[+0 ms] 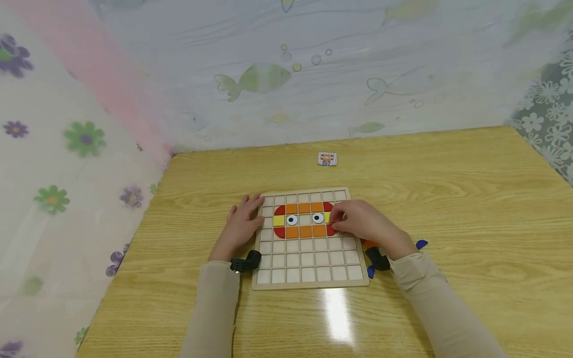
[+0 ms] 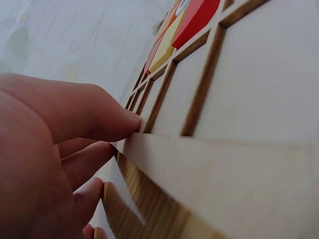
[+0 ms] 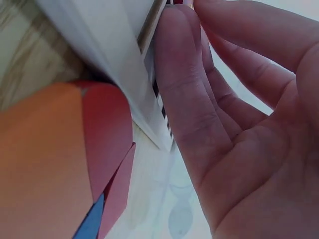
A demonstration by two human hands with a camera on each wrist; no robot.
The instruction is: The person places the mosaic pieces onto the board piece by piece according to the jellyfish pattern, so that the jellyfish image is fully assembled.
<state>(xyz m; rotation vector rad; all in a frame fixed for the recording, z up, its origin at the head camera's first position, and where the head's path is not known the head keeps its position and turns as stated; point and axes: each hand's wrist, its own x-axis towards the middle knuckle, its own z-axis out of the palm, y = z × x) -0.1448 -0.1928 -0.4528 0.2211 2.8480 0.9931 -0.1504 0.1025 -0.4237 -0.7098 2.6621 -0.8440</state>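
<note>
A square board of pale wood with a raised grid point(image 1: 309, 285) lies on the wood-grain desk point(image 1: 470, 214), at some distance from the far edge, where a small printed card point(image 1: 328, 158) is placed between this edge and the board. The left hand point(image 1: 243, 223) rests at the left edge of the board, its fingers loosely spread and its thumb touching the rim. The right hand point(image 1: 364, 219) has its fingers bent, and the thumb and forefinger are at the red quarter-round piece point(image 1: 331, 231) in the lower right corner of the pattern; whether they pinch it or only press it, I cannot tell. The other three corners are also red, with orange square tiles point(image 1: 304, 209) between corners in the upper and lower rows. In the middle row, yellow tiles point(image 1: 278, 221) stand at both ends, and two white eye discs point(image 1: 291, 220) lie between them, with one bare cell separating the discs. Near the right edge of the board, orange pieces point(image 3: 45, 159) and dark blue pieces point(image 1: 422, 244) lie on the desk.
</note>
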